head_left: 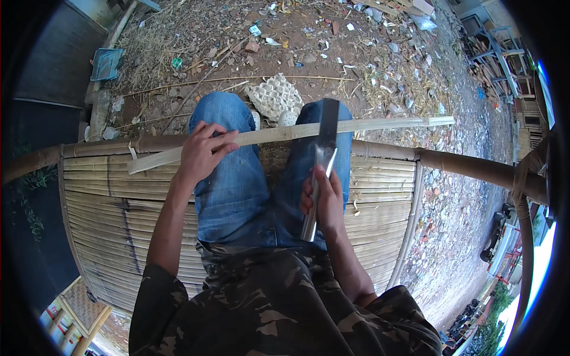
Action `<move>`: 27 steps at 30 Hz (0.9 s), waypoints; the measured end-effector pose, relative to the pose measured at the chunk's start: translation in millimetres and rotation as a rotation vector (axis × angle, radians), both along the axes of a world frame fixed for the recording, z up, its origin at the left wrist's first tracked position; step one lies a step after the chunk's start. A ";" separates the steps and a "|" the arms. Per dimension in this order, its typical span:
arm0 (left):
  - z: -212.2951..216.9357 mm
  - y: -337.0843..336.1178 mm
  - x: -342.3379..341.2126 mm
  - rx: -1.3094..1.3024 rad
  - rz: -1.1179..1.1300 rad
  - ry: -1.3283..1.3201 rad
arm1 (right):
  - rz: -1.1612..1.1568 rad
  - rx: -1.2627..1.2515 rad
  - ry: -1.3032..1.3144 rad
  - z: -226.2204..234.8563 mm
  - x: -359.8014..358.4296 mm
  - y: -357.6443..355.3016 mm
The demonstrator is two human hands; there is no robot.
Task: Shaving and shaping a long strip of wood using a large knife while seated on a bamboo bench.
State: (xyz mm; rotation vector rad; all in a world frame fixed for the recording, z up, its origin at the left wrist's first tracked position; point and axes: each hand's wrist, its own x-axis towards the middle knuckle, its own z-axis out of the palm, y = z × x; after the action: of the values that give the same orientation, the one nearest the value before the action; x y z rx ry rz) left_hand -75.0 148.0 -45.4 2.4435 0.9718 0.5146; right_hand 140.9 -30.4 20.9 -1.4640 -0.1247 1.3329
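Note:
A long pale bamboo strip (389, 124) lies across both my knees, its left end reaching past my left thigh. My left hand (205, 153) grips it near that end, with fingers over the top and the thumb close by. In my right hand (328, 202) is a knife with a broad dark blade (329, 121) and a shiny metal handle, held over my right thigh. The blade stands upright in the picture and crosses in front of the strip. Whether its edge touches the bamboo I cannot tell.
I sit on a slatted bamboo bench (380, 202) with a round front rail (386, 151). A few thin shavings lie on the slats. Beyond my knees, a grey egg tray (276, 95) lies on littered ground. At far left is a blue crate (107, 64); a bamboo post (525, 243) rises on the right.

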 end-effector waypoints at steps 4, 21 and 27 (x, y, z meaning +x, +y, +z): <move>3.2 0.9 2.9 0.063 -0.007 -0.005 | 0.043 -0.003 -0.163 -23.9 -17.4 -4.8; 2.9 0.8 8.3 0.083 -0.023 -0.028 | 0.293 -0.054 -0.064 -40.2 -11.4 -10.6; 3.7 -1.4 4.3 0.091 -0.014 -0.020 | -0.145 0.135 -0.110 -1.3 -8.9 0.3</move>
State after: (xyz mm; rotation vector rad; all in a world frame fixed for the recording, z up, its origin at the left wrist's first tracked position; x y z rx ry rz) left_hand -70.6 146.6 -41.7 2.5186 0.9410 0.5893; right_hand 131.9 -30.2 19.6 -1.4051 -0.1730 1.1060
